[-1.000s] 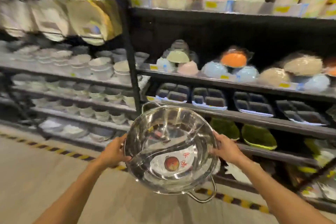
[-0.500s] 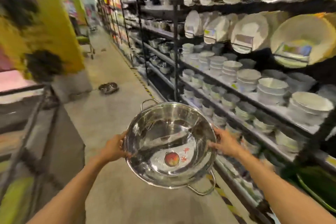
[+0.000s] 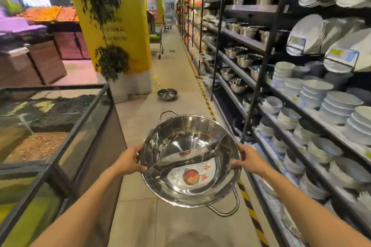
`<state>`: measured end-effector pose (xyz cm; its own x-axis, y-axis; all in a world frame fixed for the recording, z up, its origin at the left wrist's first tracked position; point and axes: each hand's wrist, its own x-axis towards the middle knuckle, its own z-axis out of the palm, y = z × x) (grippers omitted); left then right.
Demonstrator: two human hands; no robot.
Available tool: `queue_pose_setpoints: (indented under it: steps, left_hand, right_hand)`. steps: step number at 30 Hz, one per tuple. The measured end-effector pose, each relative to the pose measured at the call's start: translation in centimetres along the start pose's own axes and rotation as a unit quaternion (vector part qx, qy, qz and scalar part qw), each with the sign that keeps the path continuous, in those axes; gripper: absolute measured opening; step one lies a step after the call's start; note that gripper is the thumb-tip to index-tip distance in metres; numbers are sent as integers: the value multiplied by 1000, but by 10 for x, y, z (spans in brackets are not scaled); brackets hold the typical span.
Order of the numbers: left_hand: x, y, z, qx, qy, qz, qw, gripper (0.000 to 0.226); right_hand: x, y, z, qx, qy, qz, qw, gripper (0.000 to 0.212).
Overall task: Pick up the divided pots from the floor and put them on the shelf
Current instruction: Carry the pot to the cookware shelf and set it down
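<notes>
I hold a shiny steel divided pot [image 3: 190,158] in front of me at waist height, tilted a little toward me; it has a curved divider, two loop handles and a red sticker inside. My left hand [image 3: 128,161] grips its left rim and my right hand [image 3: 248,159] grips its right rim. A second steel pot [image 3: 167,94] sits on the floor farther down the aisle, near the yellow pillar's base. The dark metal shelf [image 3: 259,84] runs along the right, holding steel pots and bowls.
White plates and stacked bowls [image 3: 321,98] fill the nearer shelves on the right. A glass-sided display bin [image 3: 66,126] stands close on my left. A yellow pillar [image 3: 118,26] with a potted tree stands ahead left. Yellow-black floor tape [image 3: 206,98] edges the shelving.
The view has swung left, from facing the shelf to looking down the aisle. The pot stays in both hands; the second pot on the floor has come into view.
</notes>
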<state>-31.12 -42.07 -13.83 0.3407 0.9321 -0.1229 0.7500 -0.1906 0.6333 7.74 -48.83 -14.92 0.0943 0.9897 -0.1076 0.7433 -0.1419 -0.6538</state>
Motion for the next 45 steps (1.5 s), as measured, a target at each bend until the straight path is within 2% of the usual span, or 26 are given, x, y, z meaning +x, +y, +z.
queue_pose_setpoints:
  steps: [5, 8, 11, 15, 18, 22, 29, 34, 37, 41, 45]
  left_hand:
    - [97, 14, -5, -35, 14, -8, 999, 66]
    - [151, 13, -15, -46, 16, -20, 999, 55]
    - [209, 3, -26, -42, 4, -36, 998, 51]
    - [298, -15, -42, -46, 4, -40, 998, 66]
    - [377, -32, -59, -35, -1, -26, 999, 65]
    - [487, -52, -95, -16, -20, -12, 1000, 53]
    - [656, -70, -153, 2, -31, -25, 999, 52]
    - [784, -84, -174, -6, -36, -44, 998, 46]
    - [866, -91, -185, -7, -43, -38, 998, 54]
    - [983, -86, -198, -9, -55, -26, 998, 51]
    - [1098, -60, -211, 28, -73, 3, 997, 72]
  right_hand:
    - [109, 7, -39, -16, -22, -17, 999, 76]
    - [169, 4, -47, -22, -19, -20, 999, 74]
    - [232, 5, -48, -21, -29, -27, 999, 70]
    - [323, 6, -44, -10, -31, -24, 999, 62]
    - [397, 3, -41, -19, -32, -17, 999, 53]
    - [498, -9, -46, -26, -11, 1, 1000, 63]
    - [662, -27, -57, -3, -8, 1, 1000, 73]
    - [793, -18, -59, 34, -2, 12, 999, 72]
    - [877, -9, -61, 59, -5, 14, 998, 73]
    - [984, 5, -77, 111, 10, 45, 993, 69]
    - [1059, 26, -98, 165, 38, 75, 983, 69]
